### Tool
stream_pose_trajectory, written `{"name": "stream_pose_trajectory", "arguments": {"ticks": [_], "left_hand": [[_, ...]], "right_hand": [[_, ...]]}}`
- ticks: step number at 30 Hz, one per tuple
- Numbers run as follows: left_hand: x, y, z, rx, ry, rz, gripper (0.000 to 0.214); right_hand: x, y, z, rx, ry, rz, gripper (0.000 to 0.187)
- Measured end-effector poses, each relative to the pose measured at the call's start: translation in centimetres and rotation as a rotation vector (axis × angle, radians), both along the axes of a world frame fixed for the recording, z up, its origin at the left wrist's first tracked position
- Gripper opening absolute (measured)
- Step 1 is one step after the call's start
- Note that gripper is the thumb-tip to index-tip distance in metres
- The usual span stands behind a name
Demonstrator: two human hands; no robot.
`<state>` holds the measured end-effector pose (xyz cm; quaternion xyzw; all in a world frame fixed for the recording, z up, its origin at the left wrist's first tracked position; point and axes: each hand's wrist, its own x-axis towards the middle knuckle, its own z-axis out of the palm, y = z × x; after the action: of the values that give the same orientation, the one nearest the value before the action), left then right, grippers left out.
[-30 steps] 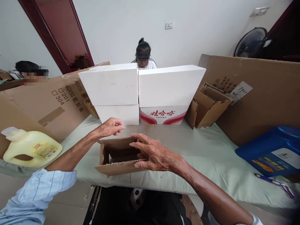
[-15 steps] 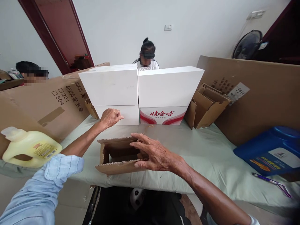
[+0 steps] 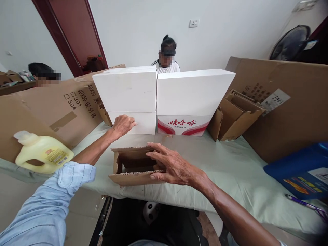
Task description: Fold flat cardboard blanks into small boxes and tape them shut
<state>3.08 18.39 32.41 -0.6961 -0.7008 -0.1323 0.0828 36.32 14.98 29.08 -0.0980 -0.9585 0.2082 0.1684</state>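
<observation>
A small brown corrugated box (image 3: 129, 178) lies open on the pale green table cover (image 3: 230, 171) near the front edge. My right hand (image 3: 172, 164) rests on the box's right end, fingers spread over its opening and thumb on the front flap. My left hand (image 3: 123, 124) is stretched forward, its fingers curled against the front of the lower left white box (image 3: 143, 122), holding nothing that I can see. Above that one sits another white box (image 3: 126, 89). To the right a wide white box (image 3: 193, 91) sits on a box with red print (image 3: 182, 125).
A yellow detergent jug (image 3: 42, 152) lies at the left against large cardboard sheets (image 3: 51, 112). Folded brown cartons (image 3: 237, 114) stand at the right, a blue container (image 3: 302, 171) and a purple tool (image 3: 304, 205) further right. One person sits behind the white boxes, another at the far left.
My left hand has left the small box's back edge and reached forward to the lower white box. My right hand has stayed on the small box. The view has shifted slightly.
</observation>
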Motion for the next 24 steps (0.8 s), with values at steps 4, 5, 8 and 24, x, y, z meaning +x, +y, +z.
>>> {"name": "stream_pose_trajectory", "arguments": {"ticks": [4, 5, 8, 24], "left_hand": [[-0.2, -0.5, 0.1, -0.021, -0.024, -0.079, 0.041], [-0.3, -0.7, 0.2, -0.033, -0.034, -0.107, 0.036], [-0.6, -1.1, 0.3, -0.050, -0.099, -0.163, 0.045], [-1.7, -2.4, 2.0, -0.080, -0.632, -0.058, 0.024]], "right_hand": [[0.0, 0.0, 0.2, -0.003, -0.010, -0.019, 0.073], [0.0, 0.0, 0.2, -0.004, -0.014, -0.020, 0.073], [0.0, 0.0, 0.5, -0.001, -0.024, -0.014, 0.072], [0.0, 0.2, 0.2, -0.001, 0.003, -0.006, 0.069]]}}
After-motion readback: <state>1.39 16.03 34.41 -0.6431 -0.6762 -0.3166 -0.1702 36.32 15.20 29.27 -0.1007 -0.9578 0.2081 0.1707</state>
